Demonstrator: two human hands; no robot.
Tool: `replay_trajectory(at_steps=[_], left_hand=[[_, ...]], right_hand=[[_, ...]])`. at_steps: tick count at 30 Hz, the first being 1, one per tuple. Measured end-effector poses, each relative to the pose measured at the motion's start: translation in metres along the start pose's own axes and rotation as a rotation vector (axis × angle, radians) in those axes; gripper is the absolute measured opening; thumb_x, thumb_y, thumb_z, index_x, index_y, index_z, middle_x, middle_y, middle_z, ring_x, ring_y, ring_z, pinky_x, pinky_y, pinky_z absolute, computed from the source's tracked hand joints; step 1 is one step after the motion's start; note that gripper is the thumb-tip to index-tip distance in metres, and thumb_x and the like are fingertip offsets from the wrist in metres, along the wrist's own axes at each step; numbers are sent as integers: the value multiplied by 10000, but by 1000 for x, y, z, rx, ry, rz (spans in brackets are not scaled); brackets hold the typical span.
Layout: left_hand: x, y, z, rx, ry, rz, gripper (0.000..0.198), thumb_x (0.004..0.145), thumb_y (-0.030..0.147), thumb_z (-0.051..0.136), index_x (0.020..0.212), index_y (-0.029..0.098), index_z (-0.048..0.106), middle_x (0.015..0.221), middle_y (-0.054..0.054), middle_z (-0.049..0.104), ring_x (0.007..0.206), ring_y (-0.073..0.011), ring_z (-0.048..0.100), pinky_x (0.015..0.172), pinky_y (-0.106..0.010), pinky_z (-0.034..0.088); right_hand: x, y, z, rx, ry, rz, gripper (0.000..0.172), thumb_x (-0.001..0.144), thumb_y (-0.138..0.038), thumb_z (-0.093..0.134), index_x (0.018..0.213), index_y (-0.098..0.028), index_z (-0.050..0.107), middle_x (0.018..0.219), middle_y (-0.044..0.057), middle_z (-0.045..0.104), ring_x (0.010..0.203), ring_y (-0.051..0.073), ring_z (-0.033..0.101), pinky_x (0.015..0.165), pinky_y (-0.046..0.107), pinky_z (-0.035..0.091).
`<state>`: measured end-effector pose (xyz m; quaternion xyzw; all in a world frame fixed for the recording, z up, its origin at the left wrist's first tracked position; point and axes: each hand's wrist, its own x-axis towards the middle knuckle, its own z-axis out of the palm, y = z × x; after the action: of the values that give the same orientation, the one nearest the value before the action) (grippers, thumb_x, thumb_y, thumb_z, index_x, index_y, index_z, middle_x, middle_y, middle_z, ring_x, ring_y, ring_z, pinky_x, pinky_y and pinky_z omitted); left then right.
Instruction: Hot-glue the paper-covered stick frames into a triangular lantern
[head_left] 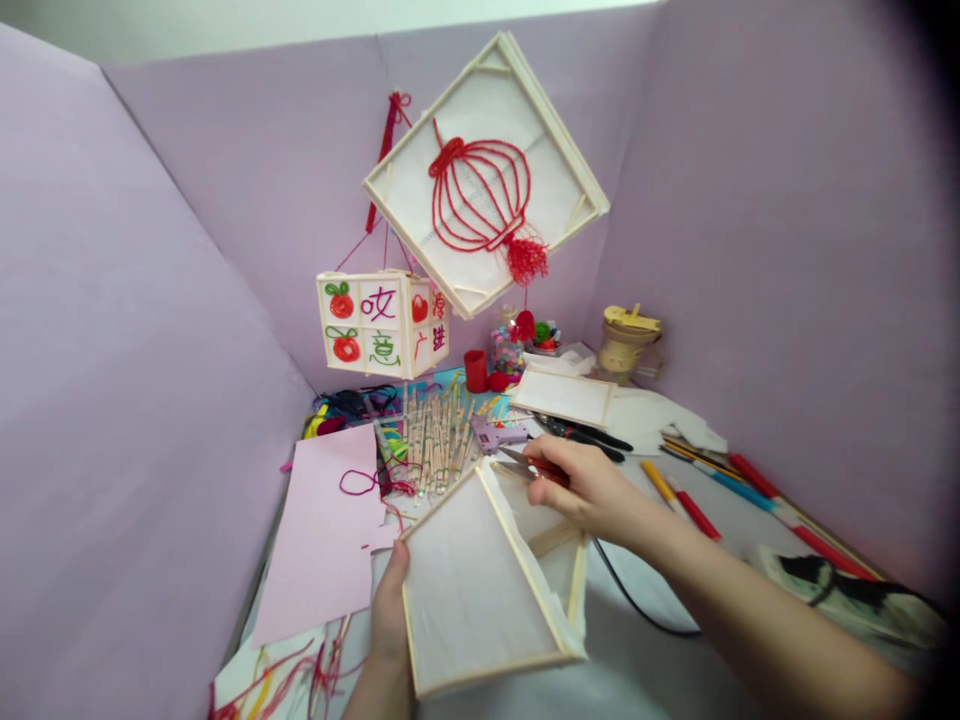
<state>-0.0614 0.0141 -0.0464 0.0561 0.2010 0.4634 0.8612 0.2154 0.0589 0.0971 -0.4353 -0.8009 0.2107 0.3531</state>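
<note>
My left hand (pixel 391 610) grips the left edge of a wooden-stick frame (pixel 480 590) covered with thin white material, tilted above the table. A second face of the frame, at the right, shows bare sticks and a ragged white edge. My right hand (pixel 592 490) is closed around the red handles of a pair of scissors (pixel 551 468). The metal blades point left, at the frame's upper corner; whether they touch the material I cannot tell. Just behind the blades lies a purple glue gun (pixel 499 435).
A diamond-shaped panel with a red lantern (pixel 480 195) and a box lantern (pixel 364 325) hang ahead. Pink paper (pixel 322 540) and cut threads (pixel 300 680) lie left; bundled sticks (pixel 435 435) stand behind. Black-handled pliers (pixel 585 432), markers (pixel 679 498) and a black cable (pixel 630 595) are right.
</note>
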Motion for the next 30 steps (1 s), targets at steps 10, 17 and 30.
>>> replay_trajectory(at_steps=[10, 17, 30], left_hand=[[1, -2, -1, 34, 75, 11, 565, 937, 505, 391, 1151, 76, 689, 997, -185, 728, 1152, -339, 603, 1088, -481, 360], [-1, -5, 2, 27, 93, 22, 550, 938, 493, 396, 1209, 90, 655, 1004, -179, 731, 1138, -335, 614, 1067, -483, 386], [2, 0, -4, 25, -15, 11, 604, 943, 528, 327, 1141, 94, 697, 1034, -179, 714, 1211, -328, 555, 1122, -484, 309]], right_hand=[[2, -2, 5, 82, 47, -27, 247, 905, -415, 492, 845, -183, 554, 676, -3, 527, 575, 124, 463, 530, 231, 363], [6, -1, 4, 148, 27, 48, 295, 881, -448, 521, 727, -195, 517, 622, -29, 477, 558, 116, 417, 518, 233, 327], [2, 3, 3, 260, 44, 137, 296, 844, -473, 559, 790, -182, 559, 649, -24, 470, 577, 116, 406, 522, 238, 323]])
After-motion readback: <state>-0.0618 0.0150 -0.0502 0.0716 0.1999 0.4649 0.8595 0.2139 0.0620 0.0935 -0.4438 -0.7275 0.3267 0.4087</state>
